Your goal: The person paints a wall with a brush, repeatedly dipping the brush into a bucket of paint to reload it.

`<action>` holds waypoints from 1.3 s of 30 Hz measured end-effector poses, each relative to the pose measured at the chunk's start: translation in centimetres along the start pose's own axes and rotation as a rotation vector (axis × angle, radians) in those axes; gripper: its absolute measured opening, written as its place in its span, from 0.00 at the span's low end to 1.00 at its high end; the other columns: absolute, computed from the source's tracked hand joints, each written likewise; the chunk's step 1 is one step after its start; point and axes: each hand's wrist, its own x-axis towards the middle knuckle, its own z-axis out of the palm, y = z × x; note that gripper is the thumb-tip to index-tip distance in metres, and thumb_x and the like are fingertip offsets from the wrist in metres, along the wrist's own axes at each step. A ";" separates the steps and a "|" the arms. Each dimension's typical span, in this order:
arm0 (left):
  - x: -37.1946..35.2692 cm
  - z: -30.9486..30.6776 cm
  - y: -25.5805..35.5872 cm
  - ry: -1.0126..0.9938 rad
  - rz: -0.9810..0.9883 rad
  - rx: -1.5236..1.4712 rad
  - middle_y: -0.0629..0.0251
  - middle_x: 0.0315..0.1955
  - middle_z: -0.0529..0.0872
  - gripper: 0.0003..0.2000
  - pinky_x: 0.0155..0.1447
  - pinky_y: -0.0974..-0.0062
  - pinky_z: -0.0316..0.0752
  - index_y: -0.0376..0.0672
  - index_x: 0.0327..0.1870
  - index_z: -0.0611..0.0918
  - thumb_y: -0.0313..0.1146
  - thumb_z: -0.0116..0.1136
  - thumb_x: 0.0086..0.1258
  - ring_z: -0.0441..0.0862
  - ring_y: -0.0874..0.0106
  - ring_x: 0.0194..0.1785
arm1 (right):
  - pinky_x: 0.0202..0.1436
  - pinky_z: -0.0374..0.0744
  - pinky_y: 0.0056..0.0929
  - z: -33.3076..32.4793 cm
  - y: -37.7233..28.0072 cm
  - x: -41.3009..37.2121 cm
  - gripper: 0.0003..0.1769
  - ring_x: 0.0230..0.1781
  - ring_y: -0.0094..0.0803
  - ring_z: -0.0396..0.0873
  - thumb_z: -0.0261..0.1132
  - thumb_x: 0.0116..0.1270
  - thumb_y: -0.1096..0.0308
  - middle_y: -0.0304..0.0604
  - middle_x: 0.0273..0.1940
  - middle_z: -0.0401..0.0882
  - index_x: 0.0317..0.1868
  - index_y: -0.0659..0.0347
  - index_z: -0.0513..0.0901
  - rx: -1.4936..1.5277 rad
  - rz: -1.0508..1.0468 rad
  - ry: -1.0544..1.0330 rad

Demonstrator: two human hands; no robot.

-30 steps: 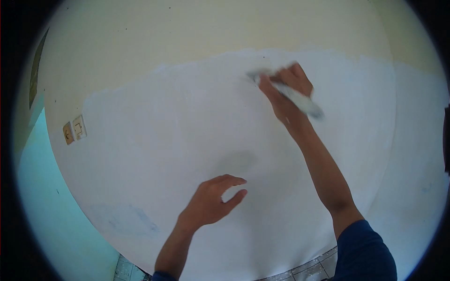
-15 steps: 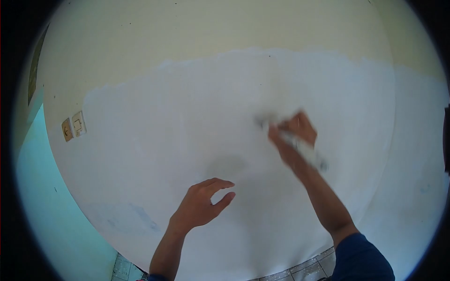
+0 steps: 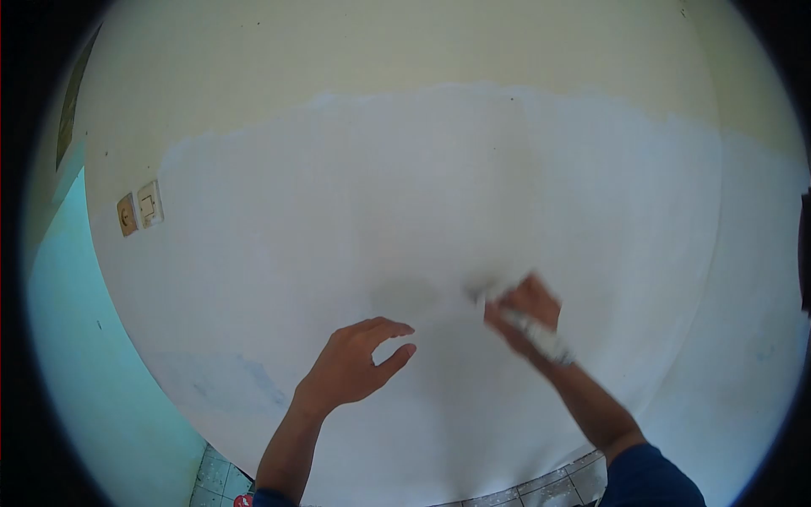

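Observation:
My right hand (image 3: pixel 530 306) is closed around the pale handle of a tool (image 3: pixel 541 336), blurred by motion. The tool's head points up-left, at or close to the white-coated part of the wall (image 3: pixel 338 211); its exact shape is smeared. To the left, my left hand (image 3: pixel 355 359) is held in front of the wall with thumb and fingers apart, holding nothing. Above the white coat, the wall's upper band (image 3: pixel 405 42) is cream.
Two wall fittings, a socket (image 3: pixel 127 215) and a switch (image 3: pixel 149 204), sit on the left. A turquoise wall (image 3: pixel 101 338) stands beyond the left edge. Floor tiles (image 3: pixel 549 494) show below, with a small red object (image 3: pixel 243 500) at bottom left.
My right hand has moved down along the wall with the tool. My left hand has shifted slightly left. The view has shifted a little.

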 end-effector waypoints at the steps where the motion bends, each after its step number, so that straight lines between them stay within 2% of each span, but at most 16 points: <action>1: 0.2 0.0 0.1 0.003 -0.009 -0.010 0.62 0.43 0.88 0.11 0.44 0.70 0.82 0.42 0.47 0.85 0.35 0.64 0.68 0.86 0.64 0.46 | 0.22 0.73 0.33 -0.3 -0.6 4.2 0.11 0.22 0.34 0.72 0.77 0.50 0.65 0.42 0.25 0.72 0.28 0.56 0.82 -0.043 -0.078 0.083; 4: 1.1 1.1 0.9 -0.001 0.017 -0.059 0.61 0.43 0.88 0.11 0.45 0.69 0.82 0.42 0.47 0.84 0.35 0.64 0.68 0.86 0.64 0.46 | 0.23 0.71 0.35 1.1 -2.1 14.3 0.10 0.24 0.37 0.72 0.76 0.53 0.67 0.44 0.26 0.73 0.29 0.57 0.81 0.050 -0.203 0.318; 7: 0.8 2.4 0.8 0.002 0.087 -0.009 0.61 0.43 0.88 0.11 0.48 0.68 0.81 0.42 0.48 0.84 0.35 0.64 0.68 0.86 0.63 0.46 | 0.25 0.74 0.36 5.4 -0.6 13.1 0.10 0.25 0.39 0.75 0.76 0.53 0.67 0.44 0.29 0.74 0.29 0.56 0.81 0.113 -0.181 0.269; 10: -0.8 1.7 -0.5 0.026 0.110 0.005 0.60 0.43 0.88 0.11 0.50 0.68 0.80 0.42 0.47 0.84 0.35 0.64 0.68 0.86 0.62 0.46 | 0.30 0.81 0.33 7.3 -0.6 -1.2 0.11 0.29 0.39 0.82 0.76 0.52 0.70 0.45 0.34 0.78 0.32 0.54 0.80 0.071 -0.043 0.048; 12: -2.0 0.5 -1.7 0.019 0.038 0.006 0.60 0.43 0.88 0.11 0.51 0.68 0.80 0.41 0.47 0.84 0.34 0.64 0.67 0.86 0.62 0.46 | 0.27 0.79 0.30 6.5 -1.2 -9.7 0.11 0.27 0.35 0.81 0.76 0.50 0.71 0.43 0.34 0.79 0.30 0.53 0.80 0.078 0.109 -0.092; 13: -2.6 0.0 -2.2 0.010 -0.003 0.007 0.60 0.42 0.88 0.11 0.51 0.68 0.80 0.41 0.46 0.84 0.34 0.64 0.67 0.86 0.62 0.46 | 0.25 0.78 0.30 5.7 -1.8 -11.3 0.11 0.25 0.34 0.79 0.76 0.50 0.71 0.41 0.32 0.79 0.29 0.53 0.80 0.122 0.197 -0.171; 14: -2.9 -0.5 -2.5 0.006 -0.027 0.015 0.59 0.42 0.88 0.10 0.51 0.69 0.80 0.40 0.45 0.85 0.34 0.65 0.67 0.86 0.62 0.46 | 0.24 0.77 0.29 5.5 -1.7 -11.3 0.10 0.24 0.33 0.77 0.76 0.50 0.71 0.41 0.29 0.79 0.28 0.54 0.80 0.074 0.145 -0.104; 17: -2.5 -0.8 -3.3 0.006 -0.011 -0.015 0.59 0.42 0.88 0.10 0.51 0.69 0.80 0.40 0.45 0.85 0.34 0.65 0.67 0.86 0.62 0.46 | 0.21 0.72 0.30 2.7 -3.2 -2.4 0.09 0.21 0.32 0.71 0.74 0.50 0.74 0.38 0.20 0.75 0.23 0.57 0.80 -0.008 -0.063 0.178; 19: -1.8 0.2 -3.1 0.005 0.030 -0.054 0.60 0.42 0.88 0.11 0.51 0.69 0.80 0.40 0.46 0.84 0.34 0.64 0.67 0.86 0.62 0.46 | 0.23 0.72 0.30 2.1 -4.4 5.1 0.07 0.23 0.34 0.71 0.74 0.51 0.74 0.40 0.24 0.75 0.25 0.61 0.82 0.003 -0.048 0.363; 24: -1.7 3.0 -1.8 -0.052 0.079 -0.122 0.59 0.43 0.87 0.12 0.49 0.68 0.81 0.40 0.48 0.84 0.34 0.64 0.67 0.86 0.62 0.45 | 0.25 0.74 0.32 7.3 -5.3 12.4 0.10 0.24 0.37 0.74 0.75 0.51 0.72 0.44 0.28 0.72 0.30 0.59 0.80 0.039 -0.138 0.297; 27: -3.2 2.1 -3.2 -0.010 0.096 -0.088 0.59 0.42 0.87 0.11 0.49 0.68 0.81 0.40 0.47 0.84 0.34 0.65 0.67 0.86 0.61 0.45 | 0.28 0.77 0.34 10.8 -5.5 1.0 0.12 0.28 0.39 0.81 0.77 0.50 0.70 0.45 0.33 0.74 0.31 0.55 0.81 0.068 0.028 0.108; 31: -6.2 -0.8 -5.9 0.015 -0.003 -0.026 0.59 0.42 0.88 0.11 0.50 0.69 0.80 0.40 0.46 0.85 0.34 0.65 0.67 0.86 0.62 0.46 | 0.24 0.74 0.30 9.7 -7.4 -14.4 0.10 0.21 0.34 0.75 0.75 0.50 0.73 0.43 0.29 0.77 0.26 0.57 0.80 0.161 0.311 -0.153; 34: -6.8 -2.5 -6.4 -0.007 -0.096 -0.020 0.59 0.42 0.88 0.10 0.51 0.70 0.80 0.40 0.45 0.85 0.33 0.65 0.66 0.86 0.62 0.47 | 0.24 0.74 0.31 8.0 -7.7 -11.0 0.10 0.22 0.34 0.74 0.75 0.51 0.73 0.43 0.28 0.77 0.25 0.59 0.79 0.091 0.220 -0.044; 36: -6.2 -2.4 -6.4 -0.003 -0.067 -0.054 0.59 0.43 0.88 0.10 0.51 0.70 0.80 0.40 0.46 0.85 0.33 0.65 0.67 0.86 0.63 0.47 | 0.23 0.74 0.29 6.9 -7.5 -3.1 0.07 0.21 0.33 0.73 0.75 0.50 0.74 0.41 0.25 0.75 0.25 0.60 0.82 -0.149 -0.115 0.132; 37: -5.8 -2.2 -6.4 0.003 -0.051 -0.070 0.59 0.43 0.88 0.10 0.51 0.70 0.80 0.40 0.46 0.85 0.33 0.65 0.67 0.86 0.63 0.47 | 0.23 0.72 0.31 7.1 -8.5 0.9 0.06 0.23 0.34 0.72 0.74 0.52 0.73 0.42 0.24 0.74 0.26 0.61 0.83 -0.006 0.108 0.280; 39: -5.3 -1.4 -5.9 -0.014 -0.013 -0.106 0.59 0.43 0.87 0.11 0.51 0.69 0.80 0.40 0.46 0.85 0.34 0.64 0.67 0.86 0.63 0.47 | 0.24 0.71 0.33 7.3 -8.7 7.9 0.07 0.25 0.35 0.72 0.74 0.53 0.72 0.42 0.25 0.73 0.27 0.61 0.82 0.015 -0.016 0.384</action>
